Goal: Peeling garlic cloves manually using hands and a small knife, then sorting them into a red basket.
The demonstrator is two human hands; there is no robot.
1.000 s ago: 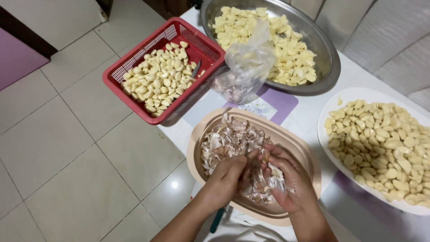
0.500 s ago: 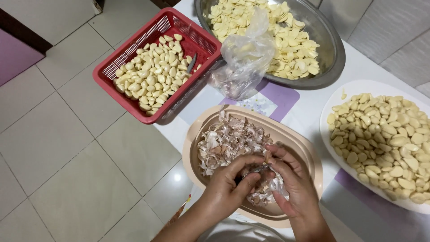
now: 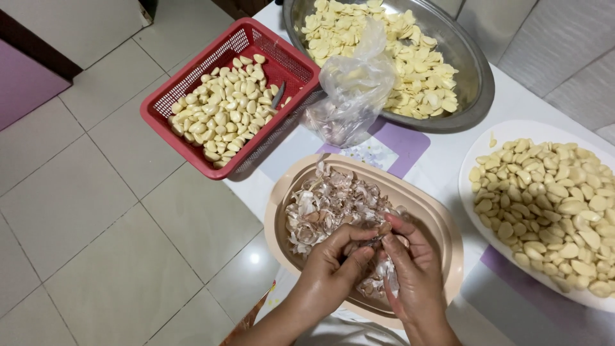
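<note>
Only one camera is recording, sitting on the person's head and looking steeply down. It is hovering close over the hands (image 3: 368, 266) at the near edge, taking in the tabletop (image 3: 512, 106) on the right and floor tiles (image 3: 83, 211) on the left.

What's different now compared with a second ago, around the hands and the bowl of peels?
Little changed. Both hands, left hand and right hand, stayed together over the beige bowl of garlic skins, pinching a small clove between the fingertips. The camera view drifted slightly. The red basket, plastic bag, metal bowl and white plate kept their places.
</note>
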